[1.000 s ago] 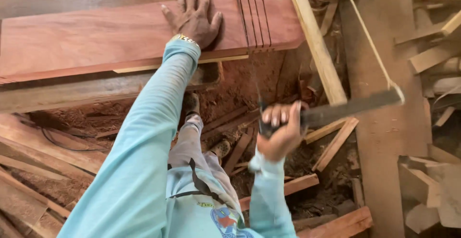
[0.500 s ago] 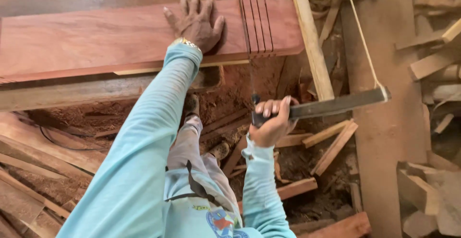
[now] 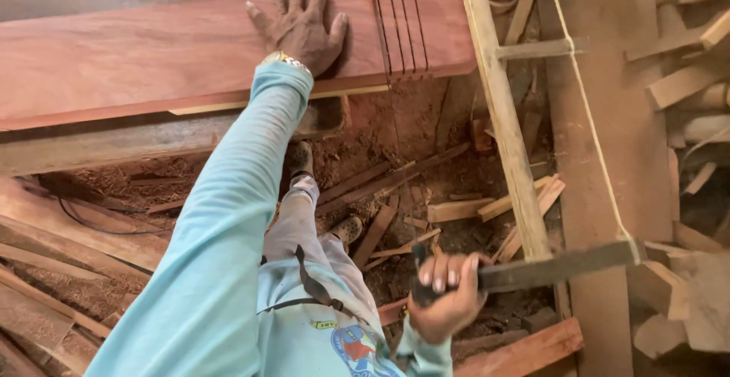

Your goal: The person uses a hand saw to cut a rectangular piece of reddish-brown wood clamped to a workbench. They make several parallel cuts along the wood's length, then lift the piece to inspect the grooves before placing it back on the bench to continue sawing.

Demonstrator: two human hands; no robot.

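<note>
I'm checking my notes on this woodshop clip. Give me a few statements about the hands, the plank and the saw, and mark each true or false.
1. The left hand lies flat on the reddish plank. True.
2. The right hand is empty. False: it grips the frame saw by its dark end bar.
3. The plank has several parallel cuts near its end. True.
4. The ground is swept clean. False: wood scraps and sawdust lie about.

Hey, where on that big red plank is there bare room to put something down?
The reddish plank is bare along its whole stretch left of the left hand. Between that hand and the saw cuts only a narrow strip is free. The floor below is crowded with wood offcuts, around the right hand gripping the frame saw.
</note>
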